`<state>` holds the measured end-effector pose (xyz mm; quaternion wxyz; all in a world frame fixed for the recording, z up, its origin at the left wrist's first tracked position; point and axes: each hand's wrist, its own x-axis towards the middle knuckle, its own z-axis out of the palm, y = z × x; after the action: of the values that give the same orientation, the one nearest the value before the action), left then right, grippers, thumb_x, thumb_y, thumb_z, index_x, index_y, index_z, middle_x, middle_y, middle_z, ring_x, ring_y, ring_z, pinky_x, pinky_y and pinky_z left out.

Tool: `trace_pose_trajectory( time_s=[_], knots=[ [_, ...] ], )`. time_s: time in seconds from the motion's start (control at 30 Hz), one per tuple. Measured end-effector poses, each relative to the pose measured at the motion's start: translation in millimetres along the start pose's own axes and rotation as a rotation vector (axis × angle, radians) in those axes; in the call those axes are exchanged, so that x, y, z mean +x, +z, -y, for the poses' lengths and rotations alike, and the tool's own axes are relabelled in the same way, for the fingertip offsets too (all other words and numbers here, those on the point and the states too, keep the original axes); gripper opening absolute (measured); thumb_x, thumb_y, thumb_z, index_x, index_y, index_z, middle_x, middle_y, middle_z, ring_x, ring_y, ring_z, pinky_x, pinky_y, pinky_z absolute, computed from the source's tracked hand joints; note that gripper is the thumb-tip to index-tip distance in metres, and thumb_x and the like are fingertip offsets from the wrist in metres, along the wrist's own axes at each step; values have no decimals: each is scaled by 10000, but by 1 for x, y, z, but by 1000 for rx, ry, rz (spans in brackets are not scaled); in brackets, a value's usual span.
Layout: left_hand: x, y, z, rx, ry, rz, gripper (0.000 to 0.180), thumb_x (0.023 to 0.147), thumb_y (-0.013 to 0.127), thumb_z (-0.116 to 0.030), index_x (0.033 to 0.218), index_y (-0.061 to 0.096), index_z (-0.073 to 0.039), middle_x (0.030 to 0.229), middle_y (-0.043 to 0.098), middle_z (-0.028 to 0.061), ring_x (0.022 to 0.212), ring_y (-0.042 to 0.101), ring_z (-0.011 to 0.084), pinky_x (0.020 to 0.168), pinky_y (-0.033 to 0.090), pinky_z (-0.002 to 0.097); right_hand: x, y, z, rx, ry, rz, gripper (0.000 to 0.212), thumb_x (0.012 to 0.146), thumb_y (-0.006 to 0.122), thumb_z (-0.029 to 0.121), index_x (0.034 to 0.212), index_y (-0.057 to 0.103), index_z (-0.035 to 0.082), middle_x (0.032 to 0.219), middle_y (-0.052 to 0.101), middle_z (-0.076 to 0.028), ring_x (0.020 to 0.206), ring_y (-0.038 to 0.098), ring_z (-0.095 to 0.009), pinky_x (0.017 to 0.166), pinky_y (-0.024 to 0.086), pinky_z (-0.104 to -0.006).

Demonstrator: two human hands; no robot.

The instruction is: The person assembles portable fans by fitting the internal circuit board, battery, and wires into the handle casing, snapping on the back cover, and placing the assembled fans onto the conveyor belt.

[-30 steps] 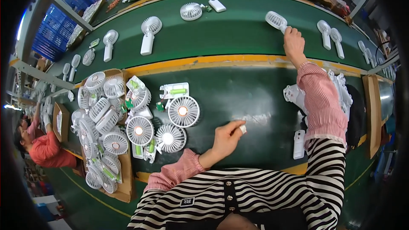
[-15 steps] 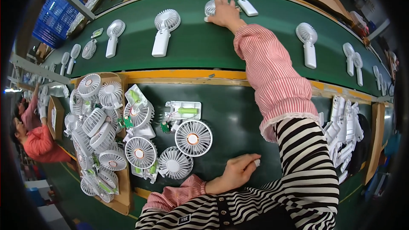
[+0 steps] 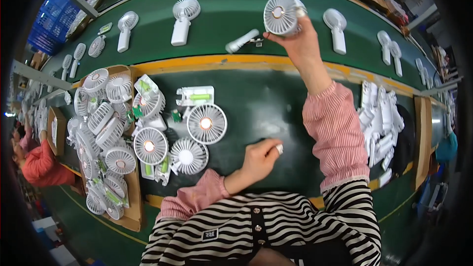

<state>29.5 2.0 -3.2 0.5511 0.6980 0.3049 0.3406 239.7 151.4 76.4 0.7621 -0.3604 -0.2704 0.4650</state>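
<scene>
My right hand (image 3: 301, 39) is closed on a white handheld fan (image 3: 280, 15), gripping its round head from the right, above the green belt. The orange-ringed centre of the fan faces me. Beside its lower left, a blurred white handle piece (image 3: 241, 41) appears, with a small part near it; whether they are joined I cannot tell. My left hand (image 3: 261, 159) is curled over the dark table, a white covering or bit at one fingertip; its palm is hidden. Left of it are opened fans, including one fan head (image 3: 207, 123) and a handle shell (image 3: 195, 96) with a green cell.
A cardboard box (image 3: 134, 202) piled with fan heads stands at the left. White shell pieces (image 3: 379, 113) lie heaped at the right. Assembled fans (image 3: 181, 29) stand spaced along the green belt (image 3: 221, 15). A person in red (image 3: 44, 165) works at the far left.
My right hand has picked the fan off the belt and brought it right and nearer, turning its face toward me. The left hand stays curled. The whole view has shifted slightly.
</scene>
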Motion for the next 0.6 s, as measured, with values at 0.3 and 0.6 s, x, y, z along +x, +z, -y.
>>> trace_pose_trajectory(
  time_s=[0.3, 0.6],
  knots=[
    [0, 2, 8, -170, -136, 5, 136, 746, 606, -7, 879, 635, -8, 626, 599, 70, 560, 533, 65, 526, 430, 212, -161, -60, 29, 322, 141, -158, 659, 846, 386, 543, 1288, 337, 58, 1291, 392, -197, 1164, 377, -455, 880, 370, -585],
    [53, 8, -29, 489, 392, 444, 655, 595, 656, -81, 1216, 449, -68, 1307, 366, 140, 1260, 284, 342, 1013, 267, 456, -215, -95, 39, 318, 97, -249, 693, 767, 583, 435, 1293, 326, 62, 1286, 384, -206, 1170, 385, -415, 902, 348, -595]
  ],
)
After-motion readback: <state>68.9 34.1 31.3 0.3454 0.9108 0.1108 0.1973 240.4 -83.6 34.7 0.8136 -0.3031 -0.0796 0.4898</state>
